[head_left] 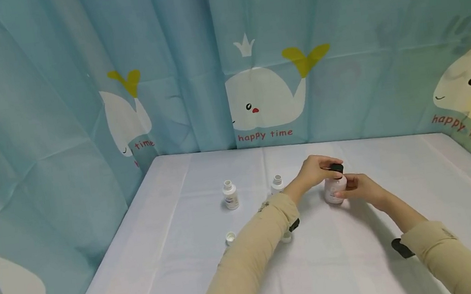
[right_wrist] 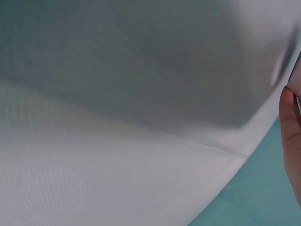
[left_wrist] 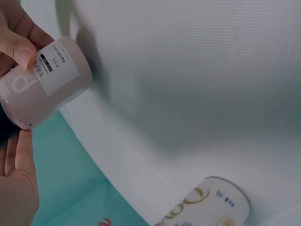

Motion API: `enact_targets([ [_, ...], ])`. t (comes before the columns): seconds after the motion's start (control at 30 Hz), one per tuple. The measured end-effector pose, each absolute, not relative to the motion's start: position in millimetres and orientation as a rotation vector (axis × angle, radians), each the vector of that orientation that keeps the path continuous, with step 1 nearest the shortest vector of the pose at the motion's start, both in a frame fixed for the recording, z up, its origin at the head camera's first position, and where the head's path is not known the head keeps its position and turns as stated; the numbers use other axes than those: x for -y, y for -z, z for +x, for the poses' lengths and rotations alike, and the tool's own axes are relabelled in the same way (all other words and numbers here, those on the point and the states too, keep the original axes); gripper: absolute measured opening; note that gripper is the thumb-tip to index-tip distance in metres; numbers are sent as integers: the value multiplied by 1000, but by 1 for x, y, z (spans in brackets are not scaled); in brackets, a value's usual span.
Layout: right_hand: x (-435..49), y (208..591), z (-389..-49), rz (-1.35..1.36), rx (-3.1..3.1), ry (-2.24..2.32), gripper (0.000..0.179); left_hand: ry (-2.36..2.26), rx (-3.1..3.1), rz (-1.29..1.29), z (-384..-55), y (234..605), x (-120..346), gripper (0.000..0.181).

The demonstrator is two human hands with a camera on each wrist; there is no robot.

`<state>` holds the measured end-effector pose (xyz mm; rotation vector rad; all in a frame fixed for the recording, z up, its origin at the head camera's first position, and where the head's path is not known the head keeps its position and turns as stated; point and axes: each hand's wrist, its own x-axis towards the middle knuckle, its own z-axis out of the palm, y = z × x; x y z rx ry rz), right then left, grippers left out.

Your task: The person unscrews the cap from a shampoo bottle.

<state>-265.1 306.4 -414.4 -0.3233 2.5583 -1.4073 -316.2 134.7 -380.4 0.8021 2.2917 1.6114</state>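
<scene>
A pale pink bottle (head_left: 335, 190) with a black cap (head_left: 337, 168) stands upright on the table's right half. My left hand (head_left: 316, 172) grips the cap from above, its fingers around the sides. Lower down, my right hand (head_left: 363, 190) holds the bottle body from the right. The left wrist view shows the pink bottle (left_wrist: 47, 82) with its white printed label, the right thumb pressed beside it and the left fingers (left_wrist: 21, 160) by the cap end. Only part of the right hand (right_wrist: 291, 136) and a sliver of the bottle appear in the right wrist view.
Two white bottles with uncovered necks stand leftward: one bottle (head_left: 230, 196) fully visible, another bottle (head_left: 277, 184) partly behind the left sleeve. A white cap (head_left: 230, 237) lies nearer, and a small white object (head_left: 286, 237) shows under the left forearm. Curtains surround the white table (head_left: 190, 282).
</scene>
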Motion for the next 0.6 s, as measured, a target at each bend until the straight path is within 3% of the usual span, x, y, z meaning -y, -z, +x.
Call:
enact_targets([
  [0.6,-277,365,-227,-290,-2811,1402,57,-1761,-2077,849,-294,339,-111,35],
])
